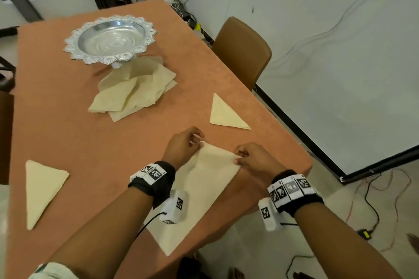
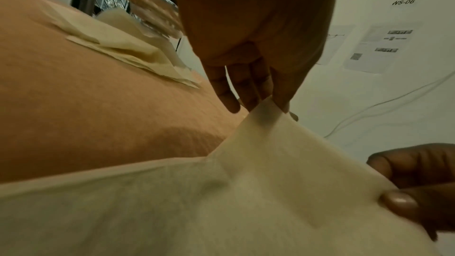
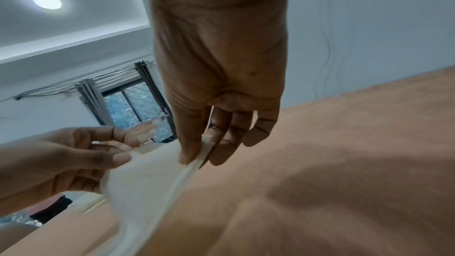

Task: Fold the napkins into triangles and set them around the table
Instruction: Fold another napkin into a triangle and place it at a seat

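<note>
A cream napkin lies at the table's near edge, its far part lifted off the orange cloth. My left hand pinches its far corner between thumb and fingers. My right hand pinches the right corner the same way. Two folded triangles lie flat: one triangle near the right edge, another triangle at the left. A loose pile of unfolded napkins sits mid-table.
A silver pedestal bowl stands beyond the pile. A brown chair is pushed against the table's right side. Cables trail on the floor at right, near a leaning white board.
</note>
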### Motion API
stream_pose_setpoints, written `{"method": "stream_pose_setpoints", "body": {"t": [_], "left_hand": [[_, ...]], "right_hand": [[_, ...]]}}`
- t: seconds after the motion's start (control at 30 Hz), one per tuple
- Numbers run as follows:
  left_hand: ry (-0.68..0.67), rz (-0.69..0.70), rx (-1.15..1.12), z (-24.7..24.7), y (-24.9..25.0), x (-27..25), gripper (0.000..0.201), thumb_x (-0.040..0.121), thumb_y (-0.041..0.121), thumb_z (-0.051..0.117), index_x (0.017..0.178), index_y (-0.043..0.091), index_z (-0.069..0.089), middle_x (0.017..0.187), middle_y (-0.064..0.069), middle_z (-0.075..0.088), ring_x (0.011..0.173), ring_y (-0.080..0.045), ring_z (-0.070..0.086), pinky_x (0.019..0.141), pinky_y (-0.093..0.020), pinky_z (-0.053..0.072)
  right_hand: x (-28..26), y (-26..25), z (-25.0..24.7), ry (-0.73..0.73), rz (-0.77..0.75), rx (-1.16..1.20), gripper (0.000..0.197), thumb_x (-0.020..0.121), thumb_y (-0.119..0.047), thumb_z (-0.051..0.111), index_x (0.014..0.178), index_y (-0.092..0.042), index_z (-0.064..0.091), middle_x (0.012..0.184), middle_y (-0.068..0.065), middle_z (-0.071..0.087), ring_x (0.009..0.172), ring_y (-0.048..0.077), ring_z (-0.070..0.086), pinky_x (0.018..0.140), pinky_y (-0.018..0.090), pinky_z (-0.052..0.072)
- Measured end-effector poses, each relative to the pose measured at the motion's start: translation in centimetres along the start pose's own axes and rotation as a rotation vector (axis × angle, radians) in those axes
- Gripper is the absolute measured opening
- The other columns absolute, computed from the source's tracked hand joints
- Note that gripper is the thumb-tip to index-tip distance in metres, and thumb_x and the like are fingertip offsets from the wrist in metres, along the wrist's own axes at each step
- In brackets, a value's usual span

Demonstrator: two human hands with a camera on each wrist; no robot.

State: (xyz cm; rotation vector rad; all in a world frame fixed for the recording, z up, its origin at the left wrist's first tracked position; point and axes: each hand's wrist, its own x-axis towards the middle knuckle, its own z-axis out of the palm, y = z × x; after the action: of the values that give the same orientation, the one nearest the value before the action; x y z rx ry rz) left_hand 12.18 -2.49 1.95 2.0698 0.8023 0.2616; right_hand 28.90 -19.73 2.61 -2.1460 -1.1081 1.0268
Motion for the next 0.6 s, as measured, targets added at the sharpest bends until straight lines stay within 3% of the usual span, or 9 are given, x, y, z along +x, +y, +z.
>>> {"method": "stream_pose_setpoints", "body": {"t": [0.07,0.17,0.3,0.37,0.43,0.5,0.6], "left_hand": [[0.025,-0.048,-0.036,-1.5,-0.6,-0.1,0.014,0.084,0.019,0.069,0.089,0.03,0.062,0.083,0.005,0.069,0.075,-0.01,0.063,0.062,-0.025,0.047],[0.066,-0.107,-0.105,-3.7,-0.9,-0.1,0.012,0.086,0.014,0.068,0.089,0.025,0.065,0.08,0.0,0.07,0.072,-0.02,0.065,0.062,-0.035,0.056],[0.104,-0.258,-0.237,-6.4,-1.8,0.6,0.009,0.089,0.006,0.062,0.097,0.011,0.063,0.078,-0.01,0.067,0.055,-0.019,0.06,0.045,-0.026,0.05],[0.145,-0.357,-0.318,-7.4,-2.5,1.2,0.01,0.09,0.004,0.061,0.099,0.008,0.062,0.078,-0.011,0.065,0.052,-0.017,0.058,0.043,-0.023,0.047],[0.223,-0.426,-0.348,-8.6,-3.8,2.4,0.011,0.09,0.003,0.06,0.099,0.008,0.063,0.078,-0.01,0.064,0.054,-0.017,0.057,0.043,-0.023,0.048],[0.321,-0.472,-0.334,-9.4,-5.4,3.5,0.011,0.089,0.004,0.059,0.096,0.011,0.063,0.079,-0.007,0.063,0.06,-0.019,0.058,0.051,-0.027,0.052],[0.426,-0.505,-0.191,-10.6,-8.2,4.7,0.013,0.089,0.015,0.059,0.101,0.019,0.062,0.092,-0.002,0.064,0.087,-0.024,0.063,0.079,-0.039,0.053]], "right_hand": [[2.2,-2.2,-1.0,-0.061,-0.041,-0.14,0.01,0.083,-0.009,0.068,0.083,-0.018,0.064,0.07,-0.013,0.055,0.067,0.002,0.05,0.063,0.017,0.038],[6.3,-5.7,-2.0,-0.158,-0.099,-0.397,0.009,0.085,-0.011,0.067,0.084,-0.019,0.064,0.069,-0.013,0.054,0.072,0.009,0.05,0.059,0.018,0.035],[11.7,-10.3,-2.0,-0.246,-0.177,-0.64,0.006,0.086,-0.01,0.064,0.089,-0.016,0.064,0.067,-0.011,0.049,0.079,0.016,0.047,0.054,0.018,0.03],[13.7,-12.1,-1.7,-0.246,-0.214,-0.683,0.008,0.086,-0.01,0.063,0.093,-0.012,0.066,0.076,-0.003,0.057,0.081,0.019,0.05,0.057,0.025,0.034],[16.4,-13.8,-0.6,-0.185,-0.291,-0.708,0.016,0.087,-0.01,0.061,0.101,-0.008,0.068,0.092,0.006,0.063,0.088,0.022,0.055,0.067,0.025,0.034],[18.8,-14.8,1.0,-0.104,-0.343,-0.694,0.019,0.088,-0.01,0.057,0.105,-0.01,0.066,0.104,0.008,0.065,0.098,0.025,0.057,0.072,0.027,0.038],[22.0,-14.7,3.4,-0.061,-0.373,-0.699,0.031,0.089,-0.009,0.055,0.119,-0.018,0.058,0.119,0.005,0.059,0.111,0.026,0.053,0.086,0.033,0.044]]}}
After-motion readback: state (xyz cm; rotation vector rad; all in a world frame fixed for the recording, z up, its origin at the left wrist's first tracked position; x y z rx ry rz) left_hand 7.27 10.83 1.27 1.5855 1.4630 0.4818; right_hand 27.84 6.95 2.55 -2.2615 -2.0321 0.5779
